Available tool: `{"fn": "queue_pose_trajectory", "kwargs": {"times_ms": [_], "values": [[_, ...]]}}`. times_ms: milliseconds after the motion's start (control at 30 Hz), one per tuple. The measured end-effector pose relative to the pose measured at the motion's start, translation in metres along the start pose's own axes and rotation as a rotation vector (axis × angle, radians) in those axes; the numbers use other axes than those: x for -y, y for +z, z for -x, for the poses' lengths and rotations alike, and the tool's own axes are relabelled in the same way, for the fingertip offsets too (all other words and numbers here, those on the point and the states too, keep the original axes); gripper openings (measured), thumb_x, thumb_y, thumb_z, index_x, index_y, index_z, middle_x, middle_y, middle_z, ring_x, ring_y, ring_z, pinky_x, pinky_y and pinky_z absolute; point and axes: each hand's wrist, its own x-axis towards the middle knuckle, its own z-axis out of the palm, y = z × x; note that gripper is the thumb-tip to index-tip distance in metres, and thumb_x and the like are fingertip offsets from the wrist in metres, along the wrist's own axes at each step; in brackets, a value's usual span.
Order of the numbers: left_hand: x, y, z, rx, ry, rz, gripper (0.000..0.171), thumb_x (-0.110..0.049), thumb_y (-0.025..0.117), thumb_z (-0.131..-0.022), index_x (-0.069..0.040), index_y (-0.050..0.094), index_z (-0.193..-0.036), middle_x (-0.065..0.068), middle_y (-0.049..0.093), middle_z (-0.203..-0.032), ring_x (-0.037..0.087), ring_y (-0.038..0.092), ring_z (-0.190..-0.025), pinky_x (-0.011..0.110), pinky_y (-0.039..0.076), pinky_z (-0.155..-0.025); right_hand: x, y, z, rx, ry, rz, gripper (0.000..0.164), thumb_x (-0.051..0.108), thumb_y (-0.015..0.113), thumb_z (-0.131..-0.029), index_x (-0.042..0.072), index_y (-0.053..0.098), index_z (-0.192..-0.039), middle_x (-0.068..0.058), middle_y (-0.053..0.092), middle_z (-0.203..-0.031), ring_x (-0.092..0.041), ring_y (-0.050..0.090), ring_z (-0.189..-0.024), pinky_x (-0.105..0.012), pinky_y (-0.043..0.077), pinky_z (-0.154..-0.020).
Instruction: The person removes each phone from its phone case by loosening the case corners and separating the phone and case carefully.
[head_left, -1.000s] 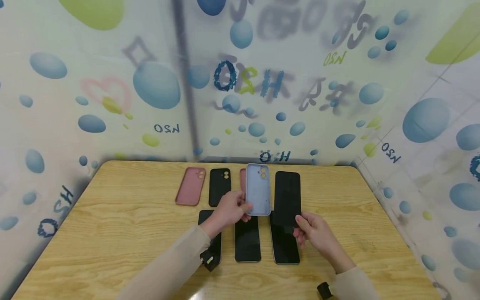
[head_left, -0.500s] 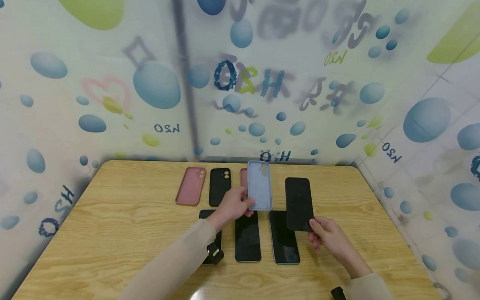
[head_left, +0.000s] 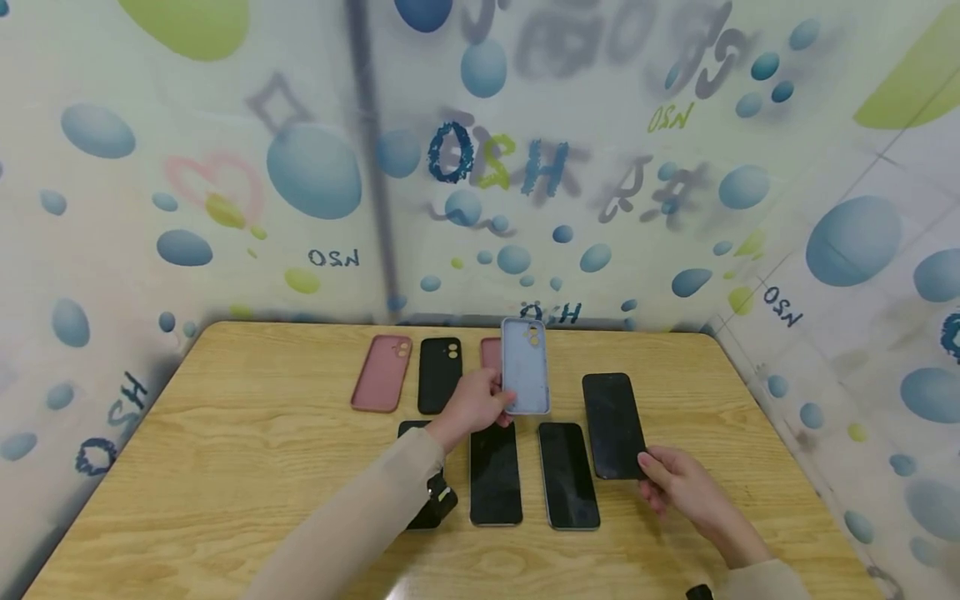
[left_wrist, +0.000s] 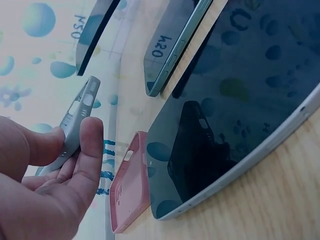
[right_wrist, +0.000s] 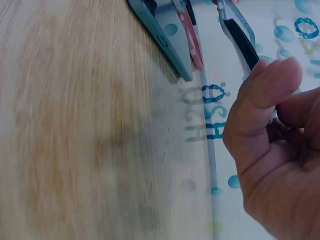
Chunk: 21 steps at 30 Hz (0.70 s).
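My left hand (head_left: 474, 402) pinches a light blue phone case (head_left: 527, 365) by its lower left edge, holding it raised above the table with its hollow inside facing me. In the left wrist view, thumb and fingers of the left hand (left_wrist: 60, 170) grip the case (left_wrist: 86, 107) from both sides. On the right, my right hand (head_left: 682, 485) holds a smartphone (head_left: 615, 425) by its lower right corner, dark screen up. The case and this phone are apart. In the right wrist view, the right hand (right_wrist: 272, 130) hides most of the phone (right_wrist: 242, 44).
Behind lie a pink case (head_left: 382, 373), a black case (head_left: 439, 367) and another pink case (head_left: 490, 353), partly covered. In front are phones: one (head_left: 568, 475) at right, one (head_left: 495, 479) in the middle, and one (head_left: 423, 521) under the left sleeve. A patterned curtain (head_left: 480, 208) borders the wooden table (head_left: 262, 433).
My right hand has carried the smartphone right and toward me, off the phone below it. My left hand has shifted the blue case slightly up and to the right.
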Motion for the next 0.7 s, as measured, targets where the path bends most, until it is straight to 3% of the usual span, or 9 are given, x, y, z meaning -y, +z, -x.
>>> {"fn": "queue_pose_trajectory", "kwargs": {"times_ms": [300, 533, 700], "values": [[-0.004, 0.003, -0.006, 0.004, -0.030, 0.024, 0.017, -0.007, 0.065, -0.102, 0.004, 0.062, -0.114, 0.011, 0.068, -0.083, 0.016, 0.068, -0.061, 0.044, 0.063, -0.072, -0.009, -0.010, 0.008, 0.005, 0.059, 0.010, 0.034, 0.019, 0.039, -0.114, -0.001, 0.051, -0.090, -0.003, 0.057, -0.074, -0.010, 0.053, -0.056, -0.028, 0.053, -0.048], [-0.007, 0.006, -0.010, 0.002, -0.045, 0.035, 0.013, -0.006, 0.065, -0.102, 0.004, 0.062, -0.109, 0.012, 0.069, -0.084, 0.016, 0.068, -0.061, 0.043, 0.063, -0.071, -0.018, -0.015, 0.014, 0.002, 0.070, 0.014, 0.036, 0.016, 0.040, -0.113, -0.009, 0.050, -0.091, -0.002, 0.057, -0.073, -0.009, 0.054, -0.056, -0.027, 0.051, -0.046], [-0.006, 0.008, -0.013, -0.006, -0.051, 0.031, 0.012, -0.007, 0.065, -0.102, 0.003, 0.062, -0.106, 0.011, 0.068, -0.082, 0.016, 0.068, -0.061, 0.041, 0.063, -0.069, -0.022, -0.021, 0.019, 0.033, 0.054, 0.018, 0.036, 0.016, 0.039, -0.114, -0.008, 0.050, -0.090, -0.001, 0.058, -0.074, -0.007, 0.054, -0.057, -0.025, 0.051, -0.046]]}}
